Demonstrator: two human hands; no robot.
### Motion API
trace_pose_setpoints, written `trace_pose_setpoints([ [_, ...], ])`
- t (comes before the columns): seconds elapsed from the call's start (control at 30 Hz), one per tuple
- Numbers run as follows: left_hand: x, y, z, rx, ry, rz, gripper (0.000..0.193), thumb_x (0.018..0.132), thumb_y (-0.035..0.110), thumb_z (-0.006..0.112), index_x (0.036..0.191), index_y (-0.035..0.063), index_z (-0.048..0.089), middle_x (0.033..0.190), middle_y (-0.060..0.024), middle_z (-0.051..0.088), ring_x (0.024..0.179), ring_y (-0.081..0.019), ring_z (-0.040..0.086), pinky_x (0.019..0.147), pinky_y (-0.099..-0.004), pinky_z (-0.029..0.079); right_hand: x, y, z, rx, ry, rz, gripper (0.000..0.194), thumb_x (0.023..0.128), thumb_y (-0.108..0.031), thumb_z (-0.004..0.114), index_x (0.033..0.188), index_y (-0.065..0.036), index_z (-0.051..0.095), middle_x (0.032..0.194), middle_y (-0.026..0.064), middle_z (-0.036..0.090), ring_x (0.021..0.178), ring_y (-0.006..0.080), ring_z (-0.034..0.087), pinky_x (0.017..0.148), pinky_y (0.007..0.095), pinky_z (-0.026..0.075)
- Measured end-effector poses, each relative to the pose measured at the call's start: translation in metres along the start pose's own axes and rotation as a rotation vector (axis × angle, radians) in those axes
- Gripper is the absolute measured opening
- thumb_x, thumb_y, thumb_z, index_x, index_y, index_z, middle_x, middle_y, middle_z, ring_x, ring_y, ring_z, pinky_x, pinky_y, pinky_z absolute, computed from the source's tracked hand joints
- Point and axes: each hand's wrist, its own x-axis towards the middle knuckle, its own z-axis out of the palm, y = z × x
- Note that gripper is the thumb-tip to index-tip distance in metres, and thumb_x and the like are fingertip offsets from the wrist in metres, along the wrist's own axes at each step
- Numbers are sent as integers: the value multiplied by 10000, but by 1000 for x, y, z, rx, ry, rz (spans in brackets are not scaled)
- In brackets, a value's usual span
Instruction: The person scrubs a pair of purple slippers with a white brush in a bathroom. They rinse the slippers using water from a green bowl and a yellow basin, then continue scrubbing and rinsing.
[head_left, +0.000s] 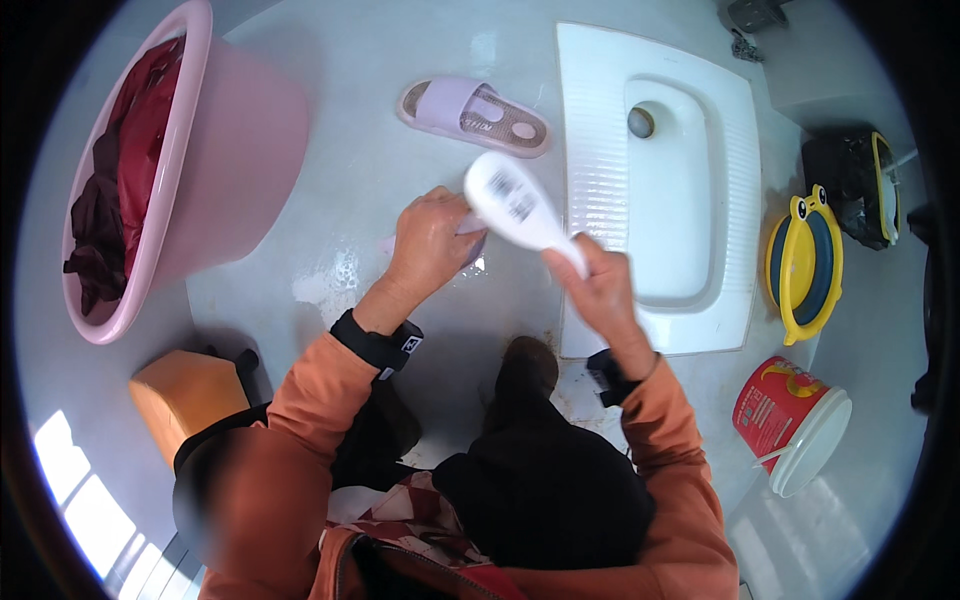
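Observation:
My right hand (606, 291) grips the handle of a white scrubbing brush (540, 227). Its back, bearing a printed label, faces up, and its bristles are out of sight. My left hand (429, 244) is closed around a lavender slipper (472, 223), mostly hidden behind the fingers. The brush head is beside the left hand and overlaps the held slipper's edge; whether they touch I cannot tell. Beyond both hands, a matching lavender slide slipper (450, 105) with a brown textured insole lies on the wet grey floor (337, 180).
A white squat toilet (739, 225) is set into the floor at right. Further right are a yellow-and-blue folding basin (793, 300), a black-bagged bin (832, 180) and a red bucket (776, 405). At left stand a large pink tub (240, 142) holding dark red clothes (146, 150) and an orange stool (187, 394).

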Motion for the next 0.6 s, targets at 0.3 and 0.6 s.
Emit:
trace_pose_setpoints([
  [0.3, 2, -4, -17, 57, 24, 160, 325, 711, 48, 709, 1025, 131, 697, 818, -105, 642, 732, -279, 588, 657, -354, 471, -7, 47, -8, 173, 334, 307, 384, 892, -375, 634, 777, -10, 608, 565, 96, 502, 553, 89, 399, 521, 259, 385],
  [0.6, 16, -86, 5, 574, -852, 206, 268, 659, 78, 711, 916, 123, 649, 949, -79, 648, 943, -300, 597, 831, -470, 406, 1, 49, 57, -412, 62, 296, 357, 887, -416, 581, 884, -60, 606, 641, 152, 627, 595, 363, 617, 557, 441, 479],
])
